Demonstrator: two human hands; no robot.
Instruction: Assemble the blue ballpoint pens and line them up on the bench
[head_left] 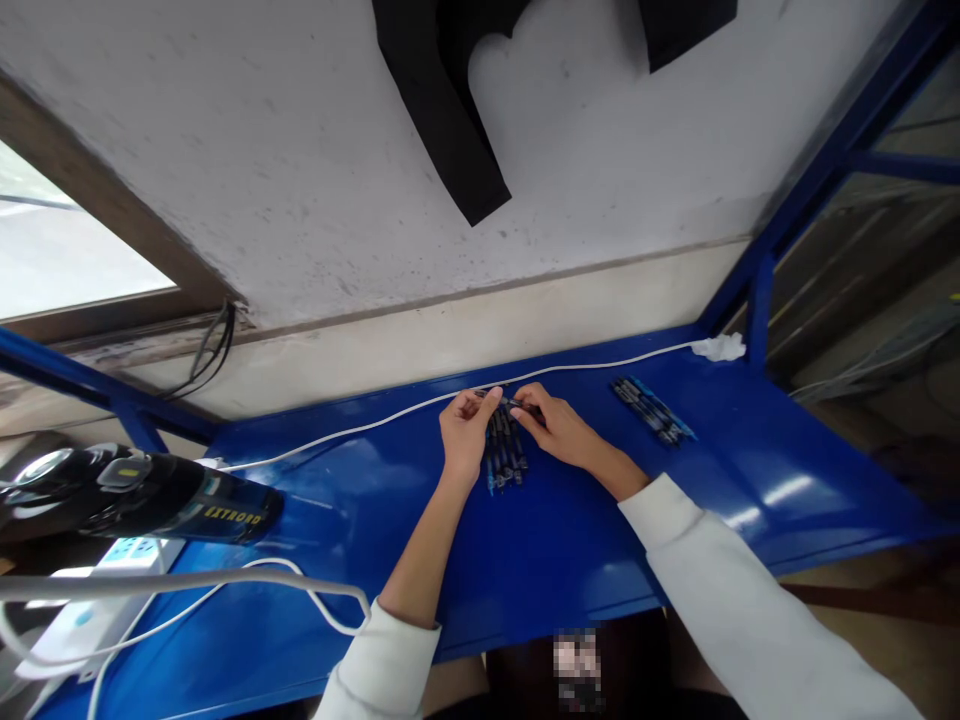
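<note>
A dark pen (513,402) is held roughly level between my two hands, above the upper end of a pen row. My left hand (466,428) pinches its left part with thumb and fingers. On the other side, my right hand (556,425) has its fingers closed round the pen's right end. Below and between the hands, several dark pens (506,450) lie side by side on the blue table (555,545), their upper ends partly hidden by my hands. A second group of dark and blue pens (651,410) lies slanted to the right of my right hand.
A black bottle (195,500) stands at the left beside a white power strip (105,600). One white cable (367,427) runs along the table's back edge to a white crumpled wad (721,347). Another white cable (247,575) loops at the left. Blue frame posts (760,310) rise at the right.
</note>
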